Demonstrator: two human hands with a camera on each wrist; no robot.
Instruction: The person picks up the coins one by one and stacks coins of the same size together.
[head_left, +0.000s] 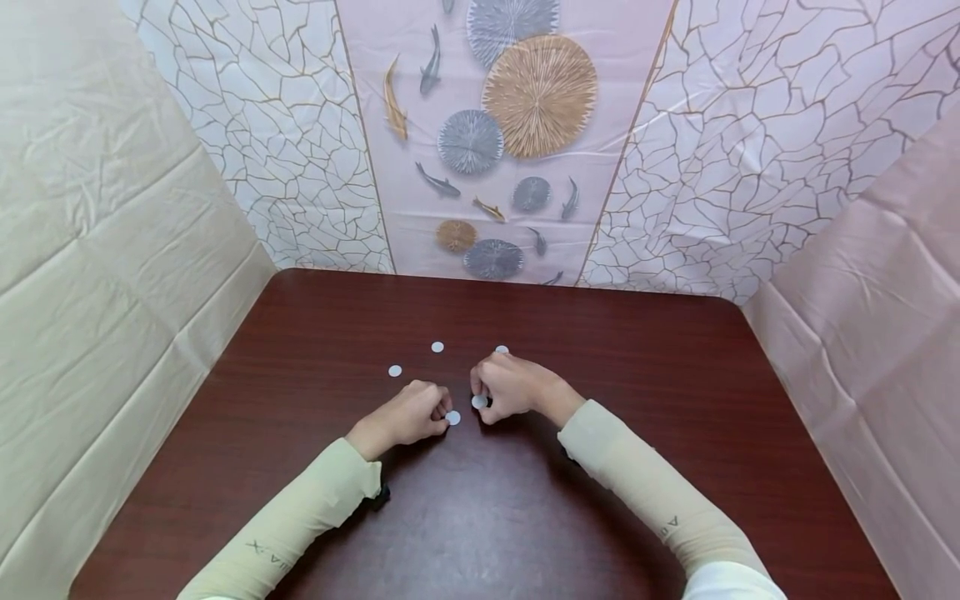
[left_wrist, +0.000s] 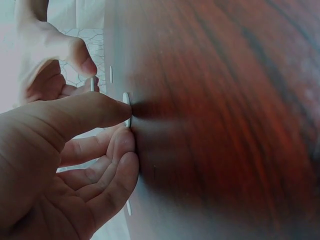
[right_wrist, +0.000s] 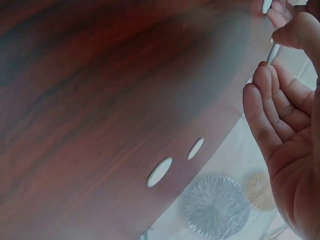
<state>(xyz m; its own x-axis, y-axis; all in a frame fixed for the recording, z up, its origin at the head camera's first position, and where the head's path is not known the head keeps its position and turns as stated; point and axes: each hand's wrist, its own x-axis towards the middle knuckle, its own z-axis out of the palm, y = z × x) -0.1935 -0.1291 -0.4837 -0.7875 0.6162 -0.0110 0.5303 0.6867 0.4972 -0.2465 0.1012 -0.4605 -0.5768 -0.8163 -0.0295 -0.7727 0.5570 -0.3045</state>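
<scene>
- White disc (head_left: 453, 417) pinched at fingertips of left hand (head_left: 411, 414), near table (head_left: 675, 375) centre.
- Second disc (head_left: 479, 401) pinched by curled right hand (head_left: 509, 387), just beside the first.
- Three loose discs (head_left: 394, 371) flat on table, just beyond both hands.

Soft, even, fairly bright light fills the head view, which is sharp, with wide-angle bending toward its edges. Faint shadows sit under both forearms on the glossy table (head_left: 675, 375). Both wrist views are blurred and hazy: the wood grain smears, pale glare washes the tabletop beyond the fingers (left_wrist: 112, 165), and backdrops are overexposed.
</scene>
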